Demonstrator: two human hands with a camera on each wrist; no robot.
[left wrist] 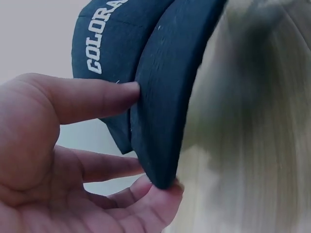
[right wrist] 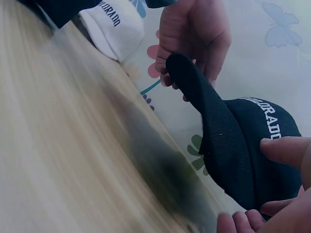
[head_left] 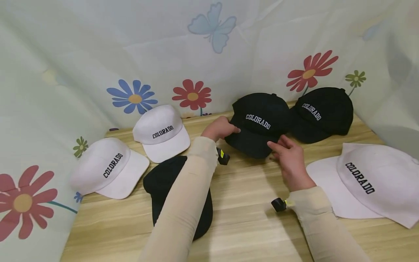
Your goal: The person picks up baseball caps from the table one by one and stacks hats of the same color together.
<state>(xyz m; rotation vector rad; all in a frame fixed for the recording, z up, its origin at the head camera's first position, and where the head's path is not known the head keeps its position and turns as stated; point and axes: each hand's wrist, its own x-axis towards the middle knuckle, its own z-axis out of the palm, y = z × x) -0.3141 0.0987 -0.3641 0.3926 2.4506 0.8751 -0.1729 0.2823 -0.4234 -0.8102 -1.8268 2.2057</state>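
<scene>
A black baseball cap (head_left: 258, 105) with white COLORADO lettering is held up at the back of the table, its brim facing me. My left hand (head_left: 218, 128) pinches the left end of the brim, thumb on top and fingers beneath, as the left wrist view shows on the cap (left wrist: 167, 82). On the opposite side, my right hand (head_left: 290, 163) grips the cap with its thumb on the front and fingers curled underneath. In the right wrist view, the cap (right wrist: 228, 141) stands over its shadow on the wood.
To its right sit another black cap (head_left: 322, 112) and, nearer me, a white cap (head_left: 376, 178). Two white caps, one farther back (head_left: 160, 127) and one nearer (head_left: 104, 163), stand at left. My left sleeve partly covers a black cap (head_left: 163, 178). A flowered cloth (head_left: 262, 43) hangs behind.
</scene>
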